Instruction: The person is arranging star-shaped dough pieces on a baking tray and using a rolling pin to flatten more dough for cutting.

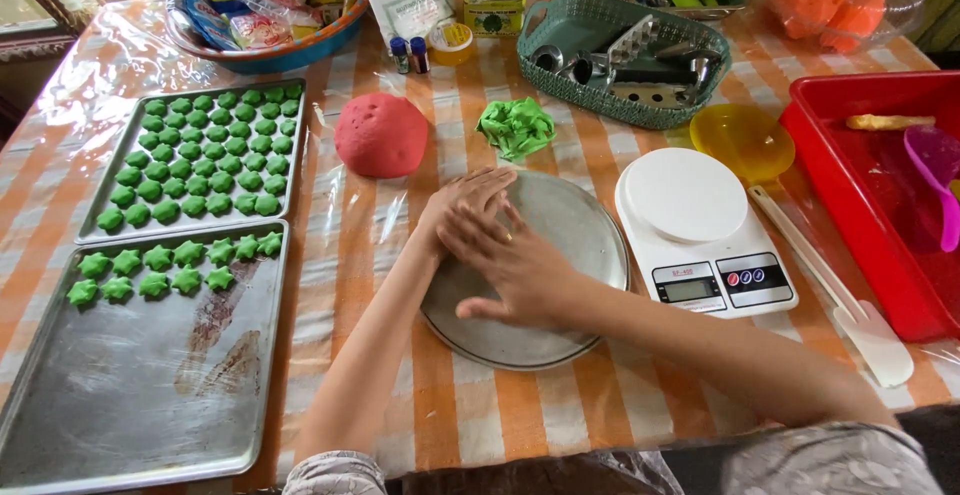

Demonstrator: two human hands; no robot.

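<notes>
The right hand (515,260) lies over the left hand (465,200), hiding most of its fingers and whatever is pressed beneath on the round metal pan (580,225). At the tabletop's right edge, the red tub (850,195) is cut off by the picture's side. At the far edge, the blue bowl (270,55) of packets and the clear bag (840,5) of orange pieces are cropped. The scale's display (690,290) is too small to read.
</notes>
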